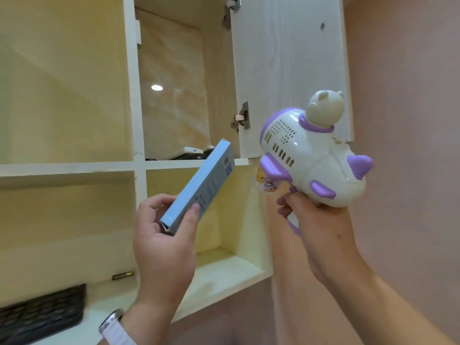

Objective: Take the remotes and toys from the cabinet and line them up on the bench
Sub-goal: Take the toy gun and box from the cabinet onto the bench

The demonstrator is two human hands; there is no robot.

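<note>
Your left hand [164,235] holds a box [199,188] before the cabinet [139,165], toy plane [311,155] in your right hand [321,225] beside the open door [288,70], keyboard [42,312] on the lower left shelf

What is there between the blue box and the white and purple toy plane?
In the head view, no object hangs between the blue box and the toy plane. Behind the gap are only the cabinet shelf edge and the open door's lower corner.

A black keyboard [42,312] lies at seven o'clock on the lowest shelf, a small battery [122,275] just beyond it toward one o'clock. A white wristwatch [115,327] shows at six o'clock.
</note>
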